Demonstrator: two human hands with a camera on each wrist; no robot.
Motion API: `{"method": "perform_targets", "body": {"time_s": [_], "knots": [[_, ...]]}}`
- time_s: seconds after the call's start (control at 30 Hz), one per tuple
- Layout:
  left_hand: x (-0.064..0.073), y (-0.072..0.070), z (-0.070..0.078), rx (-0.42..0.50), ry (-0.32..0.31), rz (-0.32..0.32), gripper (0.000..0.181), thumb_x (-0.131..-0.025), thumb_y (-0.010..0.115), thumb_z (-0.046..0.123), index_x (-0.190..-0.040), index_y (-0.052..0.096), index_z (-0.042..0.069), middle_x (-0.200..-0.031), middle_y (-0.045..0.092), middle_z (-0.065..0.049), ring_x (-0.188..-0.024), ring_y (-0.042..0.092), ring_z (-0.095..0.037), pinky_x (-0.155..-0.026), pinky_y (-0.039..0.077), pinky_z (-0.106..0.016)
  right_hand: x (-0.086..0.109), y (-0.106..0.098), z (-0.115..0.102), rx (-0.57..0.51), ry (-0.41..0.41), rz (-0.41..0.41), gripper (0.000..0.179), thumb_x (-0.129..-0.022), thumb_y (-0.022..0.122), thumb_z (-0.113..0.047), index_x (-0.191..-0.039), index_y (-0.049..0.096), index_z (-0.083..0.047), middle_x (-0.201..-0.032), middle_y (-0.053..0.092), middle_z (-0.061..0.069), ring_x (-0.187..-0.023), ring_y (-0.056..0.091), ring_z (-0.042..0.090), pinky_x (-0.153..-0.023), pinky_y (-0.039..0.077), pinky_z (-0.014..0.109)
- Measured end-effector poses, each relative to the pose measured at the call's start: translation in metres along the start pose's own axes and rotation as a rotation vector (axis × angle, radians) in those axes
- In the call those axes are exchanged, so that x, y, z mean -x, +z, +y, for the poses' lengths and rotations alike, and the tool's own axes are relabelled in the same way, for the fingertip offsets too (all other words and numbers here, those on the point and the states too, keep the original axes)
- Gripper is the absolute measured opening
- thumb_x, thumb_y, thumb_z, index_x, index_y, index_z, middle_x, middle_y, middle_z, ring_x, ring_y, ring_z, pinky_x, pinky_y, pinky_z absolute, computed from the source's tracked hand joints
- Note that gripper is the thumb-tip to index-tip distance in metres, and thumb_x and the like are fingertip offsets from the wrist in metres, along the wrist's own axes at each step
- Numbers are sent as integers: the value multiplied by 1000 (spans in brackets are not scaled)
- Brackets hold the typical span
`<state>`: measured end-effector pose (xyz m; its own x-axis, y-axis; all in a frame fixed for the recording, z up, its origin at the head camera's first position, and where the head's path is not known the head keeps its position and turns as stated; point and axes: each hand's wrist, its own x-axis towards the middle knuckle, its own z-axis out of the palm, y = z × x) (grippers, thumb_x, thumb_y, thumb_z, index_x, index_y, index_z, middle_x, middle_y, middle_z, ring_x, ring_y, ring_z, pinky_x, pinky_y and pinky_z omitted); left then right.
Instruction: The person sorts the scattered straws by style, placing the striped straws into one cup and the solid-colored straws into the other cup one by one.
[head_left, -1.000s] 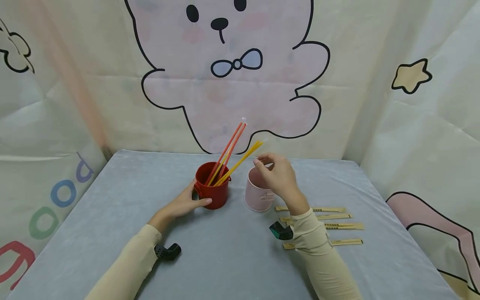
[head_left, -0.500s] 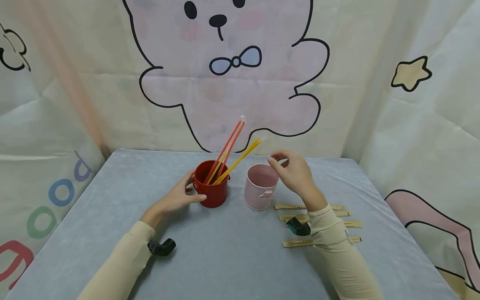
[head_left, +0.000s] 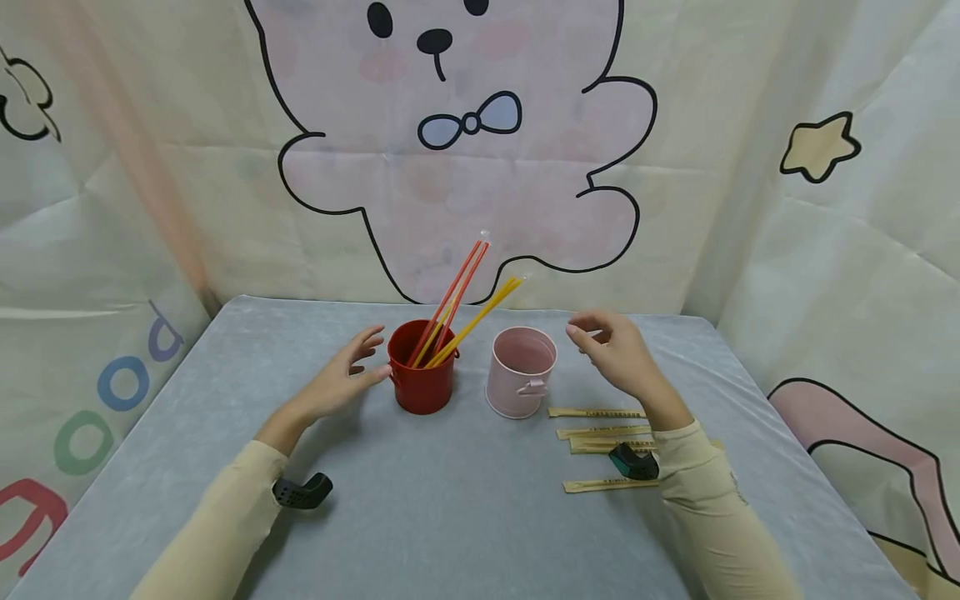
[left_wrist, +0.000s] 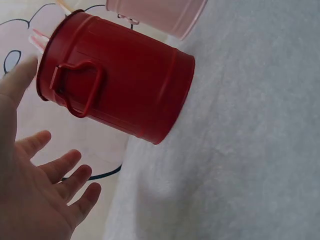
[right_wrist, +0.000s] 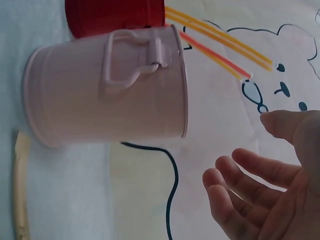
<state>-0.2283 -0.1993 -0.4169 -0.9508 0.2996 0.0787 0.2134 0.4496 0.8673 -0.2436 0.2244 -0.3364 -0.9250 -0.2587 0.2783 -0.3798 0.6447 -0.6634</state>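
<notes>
A red bucket (head_left: 423, 390) with side handles stands on the table, holding red straws (head_left: 467, 283) and yellow straws (head_left: 487, 312) that lean to the right. My left hand (head_left: 337, 382) is just left of it, fingers spread and holding nothing; in the left wrist view the hand (left_wrist: 40, 190) is beside the bucket's handle (left_wrist: 82, 90). Right of the red bucket stands a pink bucket (head_left: 517, 383) with nothing visible inside. My right hand (head_left: 618, 354) hovers to its right with loosely bent fingers, and the right wrist view shows no object in that hand (right_wrist: 265, 185).
Several thin paper-wrapped sticks (head_left: 596, 412) lie in a row on the table at the right, partly covered by my right forearm. A grey-blue cloth (head_left: 465, 517) covers the table. Behind it hangs a printed curtain (head_left: 472, 192) with a bear drawing.
My left hand has let go of the red bucket and drawn back to the left. My right hand has moved right, away from above the pink bucket. The buckets and straws stay put.
</notes>
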Motion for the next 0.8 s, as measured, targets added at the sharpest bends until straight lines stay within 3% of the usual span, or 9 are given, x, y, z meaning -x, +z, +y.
{"method": "perform_targets", "body": {"time_s": [0.23,0.4,0.53,0.67,0.8], "knots": [[5,-7,13,-22,106,138,60,-102,60,21,-156,34,12,-155,44,-22,-141,43,-44,-112,37,-65,11,-8,20,-44,11,-64,34,-103,58,-22,-129,63,-1,-123,68,23,-98,68,35,-71,57,27],[12,-7,25,-34,151,234,53,-103,59,19,-151,41,9,-149,51,-19,-137,49,-39,-110,41,-62,22,-9,37,-13,14,-101,35,-104,57,-23,-131,62,-2,-128,66,22,-107,67,36,-81,55,32],[17,-1,34,-29,220,326,46,-102,60,14,-146,49,8,-143,58,-17,-129,56,-34,-106,46,-55,30,-11,50,-5,-9,-134,34,-104,56,-19,-132,61,0,-129,66,23,-112,65,37,-90,53,41],[19,8,49,-19,296,408,39,-100,61,10,-139,56,8,-136,63,-14,-123,59,-29,-101,49,-34,35,-15,60,17,-19,-176,35,-104,55,-17,-134,60,2,-128,66,24,-113,65,37,-93,53,48],[19,23,64,-17,371,421,35,-99,62,7,-133,60,8,-131,66,-11,-120,60,-26,-98,50,-28,35,-18,68,54,-8,-211,37,-104,56,-20,-135,59,0,-127,67,25,-113,64,37,-91,53,49]]}}
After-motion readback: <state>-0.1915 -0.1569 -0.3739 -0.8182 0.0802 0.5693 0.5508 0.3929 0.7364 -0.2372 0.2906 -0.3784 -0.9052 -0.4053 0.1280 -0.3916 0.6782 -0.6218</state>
